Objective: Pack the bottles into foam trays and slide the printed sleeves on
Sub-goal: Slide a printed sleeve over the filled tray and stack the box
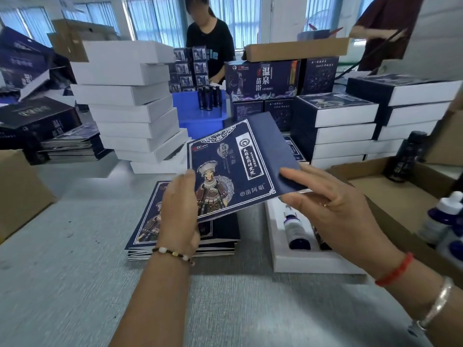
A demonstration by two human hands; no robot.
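I hold a dark blue printed sleeve (235, 169) up over the grey table. My left hand (179, 209) grips its near left edge, thumb on the printed face. My right hand (333, 209) pinches its right side, forefinger on the plain blue panel. Under the sleeve lies a pile of flat sleeves (152, 226). A white foam tray (300, 261) lies to the right, below my right hand, with a dark bottle (297, 231) lying in it. A second bottle beside it is mostly hidden by my hand.
Plain white boxes (130, 101) are stacked at the back left, sleeved boxes (345, 121) at the back right. An open carton (400, 196) with loose bottles (443, 216) stands at the right. A blue crate (198, 116) carries upright bottles. A person (210, 41) works across the table.
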